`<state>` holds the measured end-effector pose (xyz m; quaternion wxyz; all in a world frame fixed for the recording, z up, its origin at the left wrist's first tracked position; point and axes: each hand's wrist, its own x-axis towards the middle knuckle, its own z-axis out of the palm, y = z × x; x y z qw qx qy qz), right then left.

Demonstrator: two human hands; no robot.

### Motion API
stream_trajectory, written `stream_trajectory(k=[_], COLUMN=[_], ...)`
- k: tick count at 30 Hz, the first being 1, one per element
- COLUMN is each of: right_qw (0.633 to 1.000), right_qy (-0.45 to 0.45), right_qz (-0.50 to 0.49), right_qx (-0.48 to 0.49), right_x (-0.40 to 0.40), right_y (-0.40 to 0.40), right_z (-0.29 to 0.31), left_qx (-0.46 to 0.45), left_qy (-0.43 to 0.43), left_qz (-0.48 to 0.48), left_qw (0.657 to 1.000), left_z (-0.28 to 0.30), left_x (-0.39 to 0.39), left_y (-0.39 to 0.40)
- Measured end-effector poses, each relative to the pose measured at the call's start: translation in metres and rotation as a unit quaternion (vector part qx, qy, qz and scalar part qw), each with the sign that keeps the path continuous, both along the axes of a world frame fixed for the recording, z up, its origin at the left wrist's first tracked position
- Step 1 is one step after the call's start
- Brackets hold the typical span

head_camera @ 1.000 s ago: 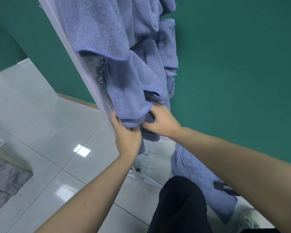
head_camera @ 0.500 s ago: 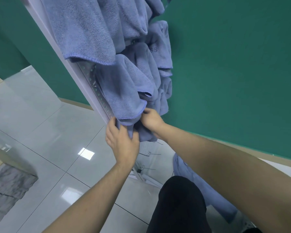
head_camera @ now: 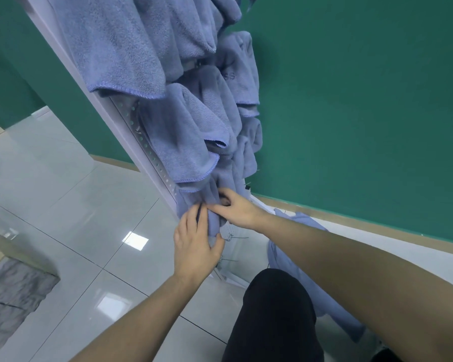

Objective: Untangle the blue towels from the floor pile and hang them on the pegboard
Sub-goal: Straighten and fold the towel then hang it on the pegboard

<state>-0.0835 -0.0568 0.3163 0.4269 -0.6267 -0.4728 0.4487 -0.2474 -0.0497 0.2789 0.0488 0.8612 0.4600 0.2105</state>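
A green wall [head_camera: 351, 113] rises behind my hands, and glossy pale floor tiles [head_camera: 63, 205] spread below them. The white pegboard [head_camera: 152, 155] climbs steeply up and away, already draped with blue towels [head_camera: 131, 48]. My left hand [head_camera: 195, 248] grips the lowest hanging towel [head_camera: 211, 205] from below, fingers curled into the bunched cloth; my right hand [head_camera: 237, 209] pinches the same folds just above it. I judge the cloth soft, light and limp, likely to slide off a peg unless I hold a hemmed edge. Another floor towel [head_camera: 298, 254] lies beneath my right forearm, beside my dark trouser leg [head_camera: 272, 317].
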Motion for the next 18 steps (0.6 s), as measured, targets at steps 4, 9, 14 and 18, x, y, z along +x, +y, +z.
stream_trajectory(k=[4, 9, 14, 18], right_qw=[0.999, 0.989, 0.982, 0.976], right_qy=[-0.042, -0.142, -0.155, -0.148], right_qz=[-0.002, -0.007, -0.028, -0.075], right_qx=[0.0, -0.039, -0.101, -0.138], right_x=[0.016, 0.058, 0.119, 0.166], right_y=[-0.012, -0.043, -0.09, -0.126], right_z=[-0.005, -0.021, -0.04, -0.066], left_qx=[0.018, -0.04, -0.111, -0.182], left_qy=[0.003, -0.018, 0.021, 0.051], left_qz=[-0.041, -0.123, -0.163, -0.186], left_qw=[0.999, 0.991, 0.98, 0.964], left_z=[0.009, 0.029, 0.018, -0.012], left_x=[-0.006, 0.027, 0.1, 0.166], left_y=[-0.001, -0.005, -0.007, -0.004])
